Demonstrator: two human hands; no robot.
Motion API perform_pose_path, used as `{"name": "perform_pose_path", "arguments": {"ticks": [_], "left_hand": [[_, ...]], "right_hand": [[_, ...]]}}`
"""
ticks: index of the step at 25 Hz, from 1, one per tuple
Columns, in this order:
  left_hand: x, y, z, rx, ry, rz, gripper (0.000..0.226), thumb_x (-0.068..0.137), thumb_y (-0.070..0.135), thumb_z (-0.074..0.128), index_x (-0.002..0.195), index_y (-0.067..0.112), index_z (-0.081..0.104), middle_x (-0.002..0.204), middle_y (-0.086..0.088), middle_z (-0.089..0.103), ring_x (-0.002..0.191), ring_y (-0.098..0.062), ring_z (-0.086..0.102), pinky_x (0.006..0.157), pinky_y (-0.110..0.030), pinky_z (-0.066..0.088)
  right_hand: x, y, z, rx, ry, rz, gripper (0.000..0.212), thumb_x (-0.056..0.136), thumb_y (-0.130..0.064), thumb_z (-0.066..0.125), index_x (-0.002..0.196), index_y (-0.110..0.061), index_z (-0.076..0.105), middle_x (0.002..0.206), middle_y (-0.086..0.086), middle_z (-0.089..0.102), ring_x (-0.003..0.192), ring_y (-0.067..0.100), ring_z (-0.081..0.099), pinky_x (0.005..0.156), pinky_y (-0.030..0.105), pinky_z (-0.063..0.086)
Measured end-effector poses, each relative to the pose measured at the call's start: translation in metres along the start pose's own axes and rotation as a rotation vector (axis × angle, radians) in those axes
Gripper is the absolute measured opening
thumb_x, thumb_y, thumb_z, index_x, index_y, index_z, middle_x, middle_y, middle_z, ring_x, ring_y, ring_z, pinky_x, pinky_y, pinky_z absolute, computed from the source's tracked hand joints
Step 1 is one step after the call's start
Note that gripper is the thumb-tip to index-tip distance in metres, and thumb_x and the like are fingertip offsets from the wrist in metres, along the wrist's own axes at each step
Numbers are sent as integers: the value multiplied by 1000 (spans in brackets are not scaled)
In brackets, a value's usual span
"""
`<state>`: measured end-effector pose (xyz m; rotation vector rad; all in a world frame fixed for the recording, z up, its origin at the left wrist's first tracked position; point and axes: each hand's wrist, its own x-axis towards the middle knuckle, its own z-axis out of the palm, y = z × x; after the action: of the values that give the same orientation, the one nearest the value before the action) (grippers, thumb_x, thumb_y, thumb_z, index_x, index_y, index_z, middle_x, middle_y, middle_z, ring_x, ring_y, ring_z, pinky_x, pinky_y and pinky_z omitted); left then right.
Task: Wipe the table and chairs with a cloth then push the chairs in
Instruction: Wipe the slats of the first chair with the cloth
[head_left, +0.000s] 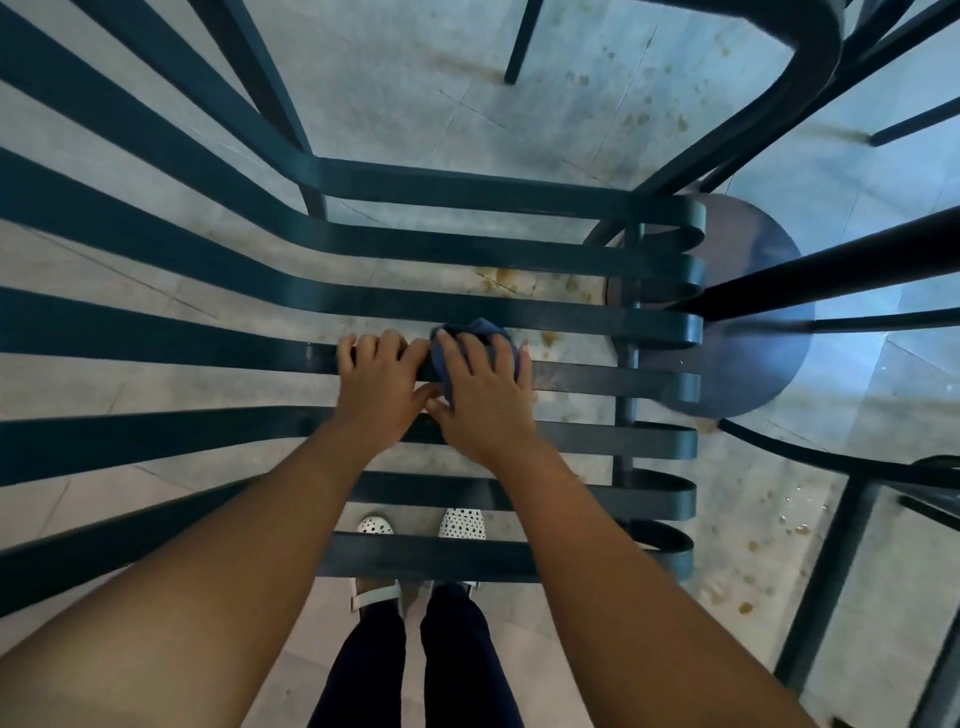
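Your right hand (480, 395) hides most of the blue cloth (470, 330), the chair (467, 312) slats run off the left edge, and slats cover much of your shoes (462, 522).

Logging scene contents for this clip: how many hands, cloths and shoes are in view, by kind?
Bare hands: 2, left hand gripping a dark slat of the metal slatted chair, right hand pressing the cloth
Crumpled blue cloth: 1
White perforated shoes: 2
Total: 5
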<state>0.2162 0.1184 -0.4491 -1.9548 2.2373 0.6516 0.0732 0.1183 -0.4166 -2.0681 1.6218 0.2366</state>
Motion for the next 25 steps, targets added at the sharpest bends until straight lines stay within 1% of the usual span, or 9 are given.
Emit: {"name": "perform_pose_path", "arguments": {"ticks": [2,5,9,12,15,17,20,23,25], "left_hand": [[1,-3,1,-31,26,26,48,87,52,50,122,19,53,113,-13,53,106,-35,47,98,-48,26],[1,-9,0,-25,-18,28,57,85,63,39,123,21,51,116,-11,51,108,-32,45,98,-46,24],[3,-8,1,-22,-21,38,61,83,64,36,123,21,50,117,-11,51,108,-32,44,98,-46,25],[4,-10,1,-3,-28,36,59,85,63,37,125,22,48,119,-10,49,109,-31,42,98,-45,24],[3,-8,1,4,-34,29,57,86,62,37,126,23,47,120,-9,47,111,-30,40,100,-45,22],[4,-8,1,4,-44,27,57,86,62,36,127,24,46,121,-9,46,112,-30,39,101,-45,21],[4,-9,2,9,-50,20,62,84,66,30,127,24,46,121,-9,47,112,-31,40,100,-45,21],[4,-9,2,2,-44,35,70,79,69,23,126,23,47,120,-9,48,111,-30,41,99,-45,22],[4,-12,1,-6,-50,41,67,81,67,27,127,23,46,121,-9,47,112,-30,40,99,-44,21]], "right_hand": [[-1,9,1,-27,43,-46,60,95,-42,43,148,-28,19,148,0,30,140,26,15,113,51,2],[-17,55,1,-50,135,15,54,93,-37,48,143,-26,33,141,2,41,137,26,23,113,51,5],[-37,112,-7,-141,191,101,54,90,-46,30,137,-20,39,135,7,45,133,29,28,114,50,8],[-47,138,-10,-109,279,154,57,88,-49,29,131,-17,47,129,9,49,129,31,30,113,49,12],[-39,116,-6,-12,373,318,61,88,-58,26,121,-15,54,123,10,52,125,32,34,111,50,12],[-26,86,1,18,343,380,61,89,-58,21,115,-16,57,118,9,54,123,32,36,111,50,14],[-15,63,11,-36,386,283,48,94,-50,29,103,-18,64,106,5,62,114,29,47,107,46,19],[-16,86,9,-118,444,119,42,94,-46,36,102,-19,66,96,3,66,101,28,53,101,42,25],[-22,108,1,-112,427,150,44,95,-46,33,103,-17,65,97,5,66,101,29,51,99,45,32]]}}
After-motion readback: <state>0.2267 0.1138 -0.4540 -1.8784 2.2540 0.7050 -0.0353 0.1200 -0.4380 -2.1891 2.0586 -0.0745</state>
